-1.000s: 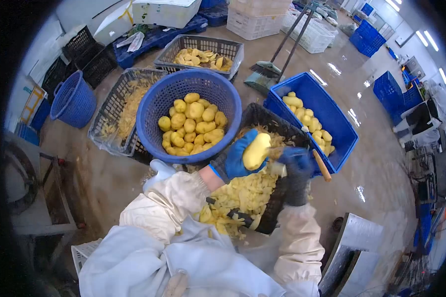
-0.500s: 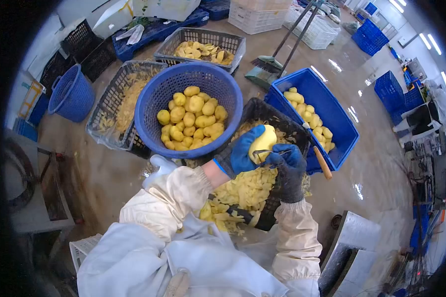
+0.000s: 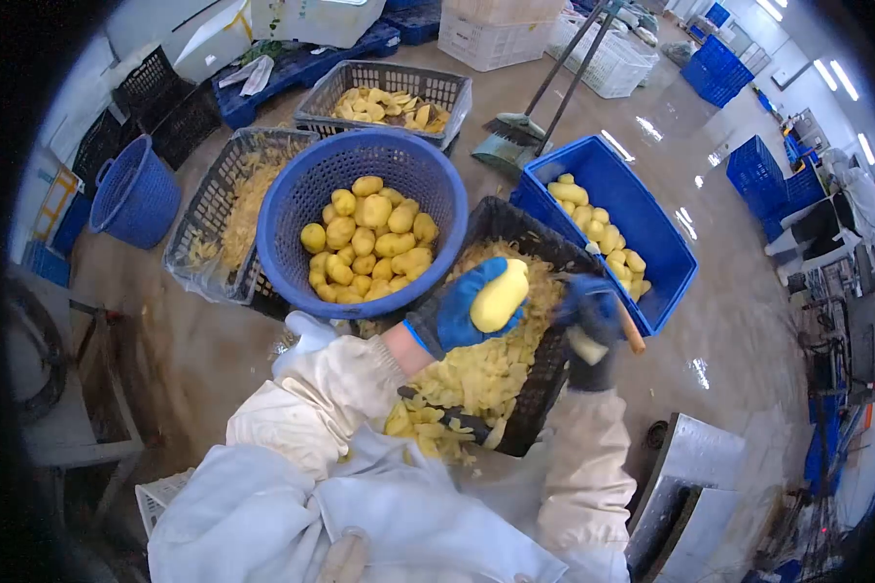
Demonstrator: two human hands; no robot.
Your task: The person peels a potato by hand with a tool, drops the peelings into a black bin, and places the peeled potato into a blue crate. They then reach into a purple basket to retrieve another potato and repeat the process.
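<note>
My left hand [image 3: 460, 309], in a blue glove, is wrapped round a peeled yellow potato [image 3: 500, 295] above a black crate [image 3: 525, 418] of peelings [image 3: 491, 374]. My right hand [image 3: 591, 321], in a dark glove, is blurred beside the blue bin; its fingers are smeared by motion, and a pale patch shows at its palm. Near it a wooden handle [image 3: 632, 330] rests by the rim of the blue bin [image 3: 673, 260], which holds peeled potatoes [image 3: 605, 235]. To the left stands a round blue basket [image 3: 280, 216] with several potatoes [image 3: 369, 238] in it.
Two more crates, one at the left [image 3: 190, 209] and one behind [image 3: 308, 109], hold peelings. A smaller blue basket [image 3: 138, 199] stands far left. A dustpan [image 3: 504, 151] with long handles is behind the crate. A metal stand [image 3: 690, 476] is at the lower right.
My right hand has moved away from the potato, rightward towards the blue bin. My left hand still holds the potato, now lower, with more of its peeled surface showing.
</note>
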